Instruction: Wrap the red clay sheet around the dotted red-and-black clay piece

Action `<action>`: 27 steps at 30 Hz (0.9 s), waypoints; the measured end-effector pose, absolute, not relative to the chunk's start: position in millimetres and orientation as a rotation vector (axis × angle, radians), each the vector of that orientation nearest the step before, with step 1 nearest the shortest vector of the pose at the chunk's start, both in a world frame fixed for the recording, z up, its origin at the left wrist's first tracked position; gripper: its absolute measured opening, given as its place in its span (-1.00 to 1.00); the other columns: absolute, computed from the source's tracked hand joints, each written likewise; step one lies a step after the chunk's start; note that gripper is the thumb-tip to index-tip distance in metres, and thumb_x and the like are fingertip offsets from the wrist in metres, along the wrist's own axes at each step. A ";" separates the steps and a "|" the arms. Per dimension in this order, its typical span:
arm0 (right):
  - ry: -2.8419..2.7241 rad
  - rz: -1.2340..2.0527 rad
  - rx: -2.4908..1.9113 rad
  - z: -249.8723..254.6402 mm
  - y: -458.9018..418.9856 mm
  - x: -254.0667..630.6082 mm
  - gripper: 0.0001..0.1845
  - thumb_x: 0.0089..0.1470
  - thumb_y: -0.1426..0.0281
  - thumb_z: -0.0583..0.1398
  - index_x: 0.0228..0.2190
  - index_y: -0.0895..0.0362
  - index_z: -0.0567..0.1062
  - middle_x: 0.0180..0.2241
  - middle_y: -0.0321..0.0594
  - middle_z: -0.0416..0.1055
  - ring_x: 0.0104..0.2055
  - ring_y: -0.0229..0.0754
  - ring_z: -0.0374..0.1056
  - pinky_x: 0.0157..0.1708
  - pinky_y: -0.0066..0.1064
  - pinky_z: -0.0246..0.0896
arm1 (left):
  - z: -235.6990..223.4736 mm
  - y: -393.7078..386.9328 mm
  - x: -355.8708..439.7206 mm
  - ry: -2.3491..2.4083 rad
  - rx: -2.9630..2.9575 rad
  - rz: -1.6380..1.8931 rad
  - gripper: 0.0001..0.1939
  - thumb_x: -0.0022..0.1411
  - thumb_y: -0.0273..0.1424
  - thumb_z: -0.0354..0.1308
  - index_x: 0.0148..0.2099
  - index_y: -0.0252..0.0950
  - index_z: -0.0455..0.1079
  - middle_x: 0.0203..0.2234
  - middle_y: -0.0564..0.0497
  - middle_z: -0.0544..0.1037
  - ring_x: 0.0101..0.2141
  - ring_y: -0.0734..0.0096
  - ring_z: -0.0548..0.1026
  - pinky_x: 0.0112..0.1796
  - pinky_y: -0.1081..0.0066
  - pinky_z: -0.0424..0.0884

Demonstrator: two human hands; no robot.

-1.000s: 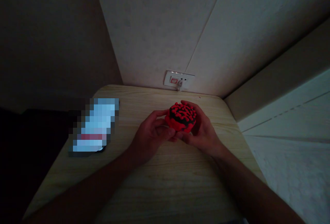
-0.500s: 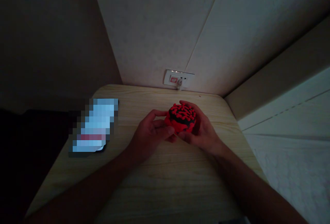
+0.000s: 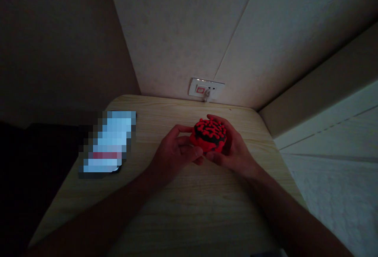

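Both hands grip a small round red-and-black object (image 3: 210, 135), its dark top covered with raised red squiggles and dots. It looks like a modelled clay piece, but its exact kind is unclear. My left hand (image 3: 177, 150) closes on its left side, thumb along the front lower edge and fingers partly beneath. Around the right side curls my right hand (image 3: 233, 146), thumb at the front and index finger behind. The object is above the pale wooden table top (image 3: 177, 209); whether it touches the wood is hidden. Its underside is out of sight.
At the left of the table lies a phone (image 3: 110, 142) with a lit, blurred screen. A wall socket (image 3: 206, 90) with a plug in it sits just behind the table's back edge. Pale quilted bedding (image 3: 339, 194) is on the right, below a light panel. The room is dim.
The view has shifted very slightly. Both hands keep the same hold on the red-and-black object, with no clear movement of it.
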State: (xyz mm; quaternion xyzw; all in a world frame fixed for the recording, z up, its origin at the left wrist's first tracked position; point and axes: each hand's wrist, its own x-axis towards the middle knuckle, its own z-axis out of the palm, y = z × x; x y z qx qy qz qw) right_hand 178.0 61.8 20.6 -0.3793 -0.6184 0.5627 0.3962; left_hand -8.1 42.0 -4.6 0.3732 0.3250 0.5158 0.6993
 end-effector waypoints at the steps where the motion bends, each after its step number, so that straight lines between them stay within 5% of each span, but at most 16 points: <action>1: -1.558 1.432 -0.952 20.5 61.6 178.1 0.04 -0.21 0.23 0.53 0.21 0.03 0.17 0.17 0.03 0.38 0.20 0.14 0.40 0.18 -0.06 0.37 | -4.8 41.9 -7.9 0.718 0.831 1.150 -0.51 0.04 -0.38 0.49 -0.07 -0.25 0.32 -0.36 0.00 0.69 -0.50 0.35 0.62 -0.41 0.32 0.60; 27: -1.419 1.544 -0.833 15.0 61.6 179.4 0.04 -0.30 0.42 0.58 0.19 0.00 0.31 0.18 -0.05 0.44 0.23 0.13 0.38 0.25 -0.02 0.31 | -8.4 41.0 -5.7 0.772 0.842 1.171 -0.42 -0.05 -0.46 0.54 -0.06 -0.28 0.29 -0.34 0.00 0.69 -0.43 0.39 0.63 -0.43 0.44 0.60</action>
